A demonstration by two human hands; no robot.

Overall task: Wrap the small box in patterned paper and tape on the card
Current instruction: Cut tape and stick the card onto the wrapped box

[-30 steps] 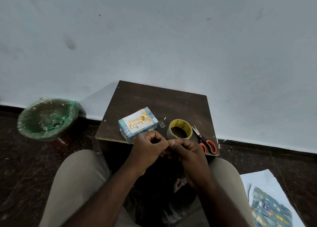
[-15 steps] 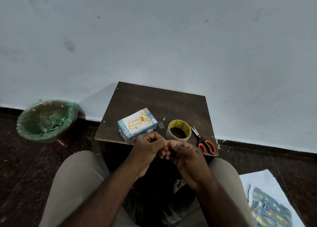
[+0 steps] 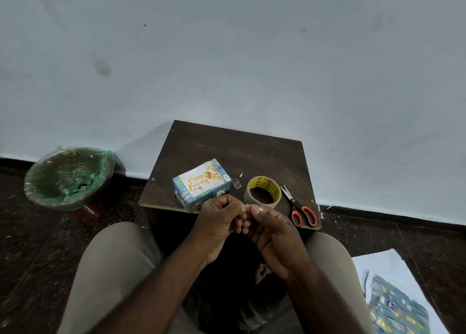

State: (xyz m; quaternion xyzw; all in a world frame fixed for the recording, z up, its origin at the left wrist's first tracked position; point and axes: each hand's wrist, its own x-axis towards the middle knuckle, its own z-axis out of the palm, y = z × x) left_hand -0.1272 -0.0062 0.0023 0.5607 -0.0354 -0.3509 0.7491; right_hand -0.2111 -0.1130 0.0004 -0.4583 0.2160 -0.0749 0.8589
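A scrap of tape (image 3: 245,206) is being pinched between the curled, touching fingers (image 3: 227,203) of the left hand (image 3: 219,224) and right hand (image 3: 273,234), just beside the wrapped box (image 3: 191,197) lying, card (image 3: 200,181) on top, on the table (image 3: 252,154).

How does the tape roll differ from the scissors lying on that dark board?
The tape roll is a round ring, yellow inside, lying flat with its hole up; the scissors are long and thin with orange-red handles. The tape roll sits nearer the wrapped box; the scissors lie farther right, by the edge of the board, blades pointing toward the wall. Both rest on the board.
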